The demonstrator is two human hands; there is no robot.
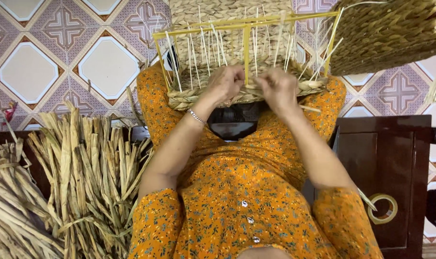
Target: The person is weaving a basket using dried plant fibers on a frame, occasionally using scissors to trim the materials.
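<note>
Basket: half woven, resting on the knees against a yellow frame, braided rim toward the body, thin pale stakes standing up from the finished rows.
Left hand: curled at the rim just left of the frame's middle bar, fingertips pressed together on a strand; bracelet on the wrist.
Right hand: curled just right of the same bar, fingers closed on the weave; exactly which strand, cannot tell.
Spare material: dried reed bundle at the left side on the floor, well apart from both hands.
Nearby: second woven piece at the upper right, dark wooden cabinet at the right, roll of tape in front of it.
Risk, stakes: likely to snap or bend if pulled sideways while tightening.
Risk, strand: dry fibre could crack under a hard pinch, leaving a gap in the row.
Risk, basket: could slide off the knees, since only the two hands and lap steady it.
</note>
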